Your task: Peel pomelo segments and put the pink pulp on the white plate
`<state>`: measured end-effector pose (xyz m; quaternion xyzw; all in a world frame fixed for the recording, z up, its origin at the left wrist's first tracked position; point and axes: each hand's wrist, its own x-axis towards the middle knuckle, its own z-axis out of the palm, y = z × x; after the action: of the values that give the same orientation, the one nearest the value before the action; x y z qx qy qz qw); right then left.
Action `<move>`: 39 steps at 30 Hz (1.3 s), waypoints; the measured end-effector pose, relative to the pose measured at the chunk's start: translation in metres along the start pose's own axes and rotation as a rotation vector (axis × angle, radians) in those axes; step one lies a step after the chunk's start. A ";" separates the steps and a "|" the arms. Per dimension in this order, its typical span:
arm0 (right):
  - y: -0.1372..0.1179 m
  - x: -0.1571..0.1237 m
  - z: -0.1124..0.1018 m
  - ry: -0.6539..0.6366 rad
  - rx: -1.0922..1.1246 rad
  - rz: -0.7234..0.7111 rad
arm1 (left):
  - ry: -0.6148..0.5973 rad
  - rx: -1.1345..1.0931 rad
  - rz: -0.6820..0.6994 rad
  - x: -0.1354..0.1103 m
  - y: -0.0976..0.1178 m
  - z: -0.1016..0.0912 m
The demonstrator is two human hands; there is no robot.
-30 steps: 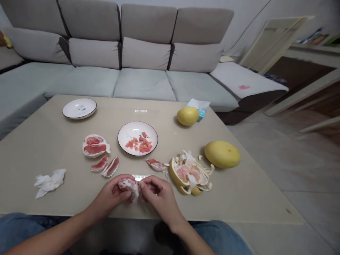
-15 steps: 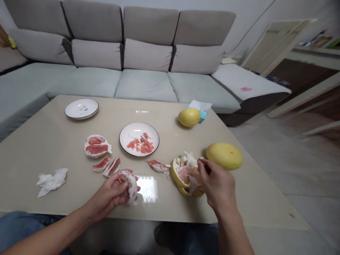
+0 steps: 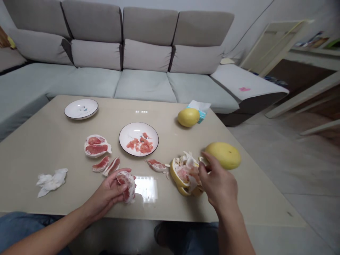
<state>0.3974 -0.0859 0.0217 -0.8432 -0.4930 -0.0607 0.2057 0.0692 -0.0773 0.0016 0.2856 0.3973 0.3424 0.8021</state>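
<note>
By the peel (image 3: 175,177), the right hand (image 3: 220,181) has parted its fingers; the left hand (image 3: 108,192) still clamps a fruit segment (image 3: 129,186).

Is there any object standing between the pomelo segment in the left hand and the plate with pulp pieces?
Nothing visible does. Between the pomelo segment in the left hand and the plate, only tabletop shows. The loose segment lies right of that path; two more segments lie left.
</note>
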 end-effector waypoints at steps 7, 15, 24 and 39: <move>-0.008 -0.003 0.004 -0.009 0.070 -0.052 | 0.015 0.078 0.058 0.001 -0.001 0.001; -0.076 -0.061 0.009 -0.388 0.816 -0.424 | 0.055 0.266 0.231 0.003 -0.005 0.008; -0.100 -0.098 0.007 -0.409 0.997 -0.528 | 0.116 0.598 0.443 -0.004 -0.006 0.015; -0.108 -0.101 0.005 -0.407 1.018 -0.260 | 0.012 0.719 0.684 -0.005 -0.013 0.011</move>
<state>0.2530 -0.1190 0.0177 -0.5646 -0.5895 0.3239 0.4784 0.0803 -0.0908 0.0003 0.6561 0.3783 0.4288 0.4924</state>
